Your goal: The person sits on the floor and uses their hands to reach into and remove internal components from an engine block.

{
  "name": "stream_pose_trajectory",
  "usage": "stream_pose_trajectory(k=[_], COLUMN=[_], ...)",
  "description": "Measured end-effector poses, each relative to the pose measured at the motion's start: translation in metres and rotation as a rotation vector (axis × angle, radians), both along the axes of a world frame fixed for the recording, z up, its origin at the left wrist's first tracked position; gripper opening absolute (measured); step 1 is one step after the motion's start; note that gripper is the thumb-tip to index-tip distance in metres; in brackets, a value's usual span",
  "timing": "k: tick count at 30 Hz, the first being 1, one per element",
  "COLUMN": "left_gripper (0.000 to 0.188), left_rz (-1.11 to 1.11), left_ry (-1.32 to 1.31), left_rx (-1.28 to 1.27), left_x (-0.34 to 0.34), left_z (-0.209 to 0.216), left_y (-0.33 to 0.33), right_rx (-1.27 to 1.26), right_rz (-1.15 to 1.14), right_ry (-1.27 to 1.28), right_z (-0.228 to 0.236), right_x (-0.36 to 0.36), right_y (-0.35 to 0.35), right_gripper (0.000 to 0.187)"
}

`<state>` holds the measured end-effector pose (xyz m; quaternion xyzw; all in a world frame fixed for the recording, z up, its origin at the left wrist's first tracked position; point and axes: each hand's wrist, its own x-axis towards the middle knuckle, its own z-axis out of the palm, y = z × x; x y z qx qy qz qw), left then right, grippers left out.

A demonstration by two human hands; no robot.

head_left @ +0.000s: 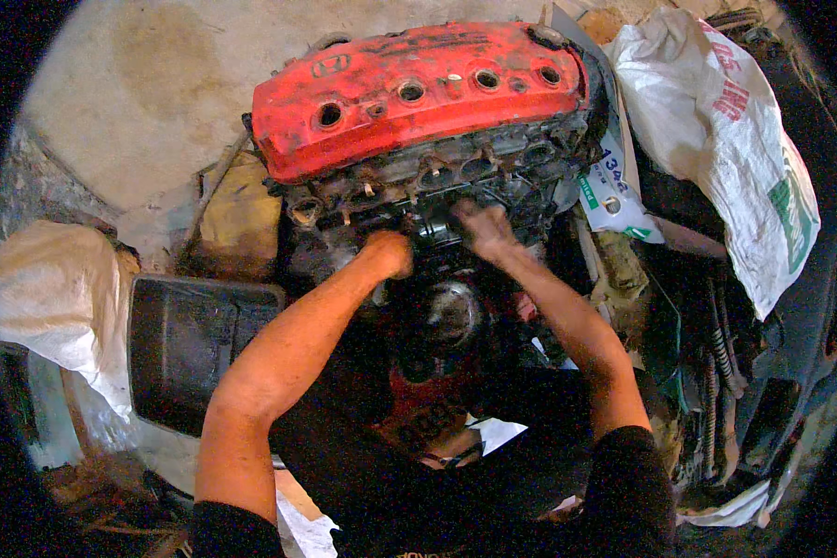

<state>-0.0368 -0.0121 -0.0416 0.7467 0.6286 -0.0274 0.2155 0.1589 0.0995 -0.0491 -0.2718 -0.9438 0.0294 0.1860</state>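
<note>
A greasy car engine (521, 158) with a red valve cover (437, 102) stands in front of me; round plug holes run along the cover. Along its near side, below the row of open ports, both my hands reach into the dark metalwork. My left hand (390, 253) is closed against the engine's side, its fingertips hidden in shadow. Smeared by motion, my right hand (486, 229) is at the same side, a little to the right. Between them lies a dark, shiny cylindrical part (434, 229); whether either hand grips it is too dim to tell.
A dark plastic tub (181, 349) sits at the left, beside a pale sack (60, 288). A white printed sack (707, 121) drapes over things at the right. Behind the engine is stained concrete floor (149, 102). Coiled springs or shock absorbers (713, 391) lie at lower right.
</note>
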Motion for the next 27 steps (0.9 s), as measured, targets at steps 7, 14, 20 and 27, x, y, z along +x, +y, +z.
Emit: stream_pose_trajectory(k=[7, 14, 20, 27], left_gripper=[0.025, 0.023, 0.022, 0.019], left_rz=[-0.015, -0.024, 0.019, 0.006], left_ry=[0.026, -0.086, -0.038, -0.006], left_rx=[-0.082, -0.022, 0.063, -0.022], left_x=[-0.006, -0.006, -0.001, 0.008], left_z=[-0.015, 0.02, 0.01, 0.02], left_y=[0.011, -0.002, 0.001, 0.004], right_rx=[-0.365, 0.217, 0.116, -0.284], right_rz=[-0.134, -0.013, -0.419, -0.699], right_ry=[-0.061, 0.111, 0.074, 0.332], right_z=[-0.004, 0.001, -0.023, -0.001], right_x=[0.003, -0.002, 0.001, 0.0], right_y=[-0.003, -0.012, -0.027, -0.031], right_gripper=[0.046, 0.035, 0.028, 0.034])
